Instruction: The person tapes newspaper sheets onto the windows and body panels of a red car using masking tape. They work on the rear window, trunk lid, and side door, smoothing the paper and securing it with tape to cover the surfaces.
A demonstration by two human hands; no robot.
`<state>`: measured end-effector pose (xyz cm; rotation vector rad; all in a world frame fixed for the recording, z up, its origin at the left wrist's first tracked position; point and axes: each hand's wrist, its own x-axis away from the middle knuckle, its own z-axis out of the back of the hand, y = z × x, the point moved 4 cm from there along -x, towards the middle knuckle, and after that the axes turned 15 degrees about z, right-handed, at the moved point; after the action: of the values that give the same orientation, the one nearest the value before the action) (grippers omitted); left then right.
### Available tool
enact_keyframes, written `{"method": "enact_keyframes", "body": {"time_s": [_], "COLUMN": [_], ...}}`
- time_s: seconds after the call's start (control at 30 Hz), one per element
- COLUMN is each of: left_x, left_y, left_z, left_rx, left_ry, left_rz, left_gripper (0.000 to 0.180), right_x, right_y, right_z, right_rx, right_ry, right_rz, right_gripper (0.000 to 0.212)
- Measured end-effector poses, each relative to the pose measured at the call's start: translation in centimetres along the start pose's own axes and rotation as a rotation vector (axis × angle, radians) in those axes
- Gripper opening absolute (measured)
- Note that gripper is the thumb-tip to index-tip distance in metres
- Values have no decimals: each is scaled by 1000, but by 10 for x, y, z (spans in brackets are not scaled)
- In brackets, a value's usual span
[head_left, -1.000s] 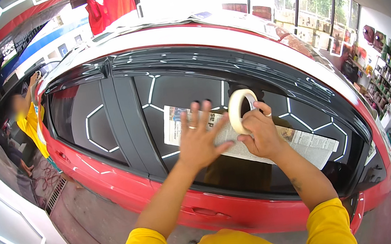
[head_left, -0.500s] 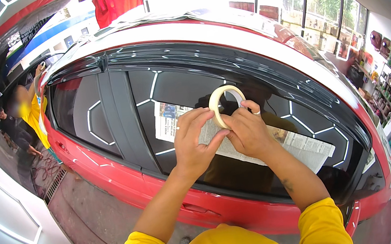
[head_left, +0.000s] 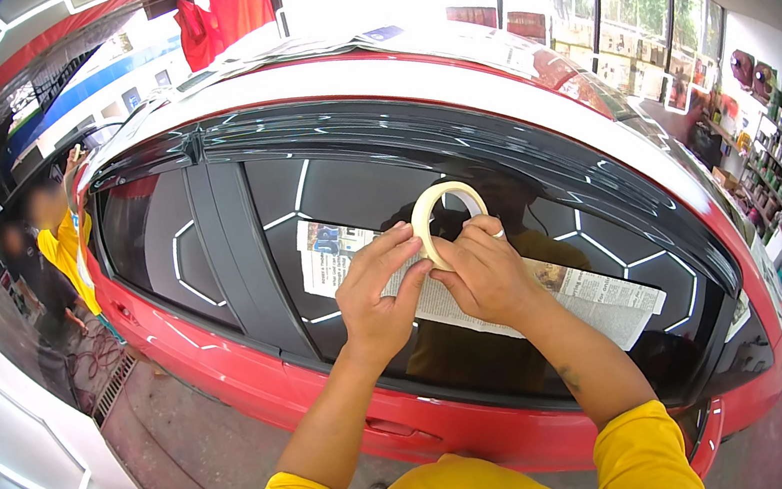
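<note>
A pale yellow roll of masking tape (head_left: 423, 223) stands on edge between my hands, in front of a dark car window. My left hand (head_left: 377, 297) pinches its lower left side with fingers and thumb. My right hand (head_left: 488, 272), a ring on one finger, grips the lower right side, its thumb close to my left one. Behind both hands a long strip of newspaper (head_left: 597, 303) slants across the window glass (head_left: 342, 186); its middle is partly hidden by them. Whether a tape end is peeled off cannot be made out.
The red car door (head_left: 419, 433) lies below the window, under my forearms. Newspaper sheets (head_left: 312, 51) cover part of the white roof. At the far left a person in yellow (head_left: 63, 248) stands by the car, another person in dark clothes beside them. Shelves with bottles (head_left: 767, 153) line the right.
My hands have drawn closer together on the tape roll, my left fingers now closed more tightly against it. The roll sits slightly lower and farther left. The view has shifted a little.
</note>
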<state>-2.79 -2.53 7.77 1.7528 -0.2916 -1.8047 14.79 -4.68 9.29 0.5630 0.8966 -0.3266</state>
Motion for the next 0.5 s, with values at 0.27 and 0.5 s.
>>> {"method": "enact_keyframes", "body": {"time_s": [0.27, 0.5], "left_x": [5, -10], "left_y": [8, 3], "left_z": [3, 31], "left_rx": [-93, -32], "left_ry": [4, -36], "left_rz": [-57, 49], "left_gripper": [17, 21], "right_x": [1, 1], "right_y": [0, -4], "right_z": [1, 0], "right_rx": [71, 114], "right_ry": [-61, -50], "right_rz": [7, 10], "right_gripper": [44, 28]}}
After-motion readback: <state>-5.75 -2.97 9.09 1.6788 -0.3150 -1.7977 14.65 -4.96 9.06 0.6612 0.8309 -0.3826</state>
